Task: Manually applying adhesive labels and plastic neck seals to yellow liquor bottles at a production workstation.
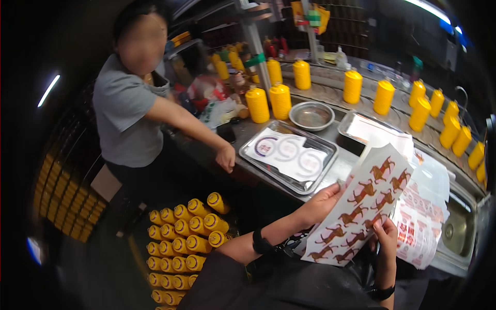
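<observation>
I hold up a white sheet of brown horse pictures (345,219), tilted in front of my body. My left hand (321,203) is closed at its left edge, some of its fingers hidden behind the paper. At the lower right edge, my right hand (385,238) grips the same sheet, thumb on the printed face. Beyond it, a steel tray (247,155) holds white printed cutouts with ring shapes (305,157). Red-printed sheets (419,230) lie on the counter to the right of my right hand.
Yellow bottles (353,87) line the curved counter; more (197,243) stand on the floor at left. A round steel bowl (311,115), a second tray (347,132) and a sink (457,227) are around the work area. A co-worker (129,113) stands left, one arm reaching toward the counter.
</observation>
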A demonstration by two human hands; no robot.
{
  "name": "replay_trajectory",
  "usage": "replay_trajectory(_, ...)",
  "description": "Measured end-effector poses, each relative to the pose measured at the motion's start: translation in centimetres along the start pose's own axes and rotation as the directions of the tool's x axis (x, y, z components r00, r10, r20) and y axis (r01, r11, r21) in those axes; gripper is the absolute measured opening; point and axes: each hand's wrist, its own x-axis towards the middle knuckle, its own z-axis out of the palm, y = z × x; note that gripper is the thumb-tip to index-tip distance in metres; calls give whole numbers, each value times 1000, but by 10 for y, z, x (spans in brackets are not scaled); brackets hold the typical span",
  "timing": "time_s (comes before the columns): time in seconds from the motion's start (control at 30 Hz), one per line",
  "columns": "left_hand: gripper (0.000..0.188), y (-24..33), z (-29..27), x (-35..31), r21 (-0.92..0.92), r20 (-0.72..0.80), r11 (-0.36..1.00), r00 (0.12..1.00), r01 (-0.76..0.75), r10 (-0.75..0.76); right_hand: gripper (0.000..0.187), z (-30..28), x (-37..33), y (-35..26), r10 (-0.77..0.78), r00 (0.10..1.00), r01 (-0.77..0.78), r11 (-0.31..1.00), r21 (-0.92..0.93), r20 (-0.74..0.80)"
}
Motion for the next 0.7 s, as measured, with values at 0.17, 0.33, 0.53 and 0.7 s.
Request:
replay_trajectory(0.17,35,8,4,-1,61,75,997,996,39,-43,25,-2,2,3,19,997,-21,999,30,71)
replay_trajectory(0.33,39,16,5,-18,-123,58,990,997,63,-57,21,-4,1,11,7,1000,-7,998,59,-3)
replay_trajectory(0.53,55,11,-3,-26,525,-15,849,998,57,-57,16,-2,-1,8,-52,989,63,995,81,-136)
replay_trajectory(0.7,40,2,-13,-19,595,-32,801,993,-71,111,20,-6,-8,-1,-32,988,35,999,12,-150)
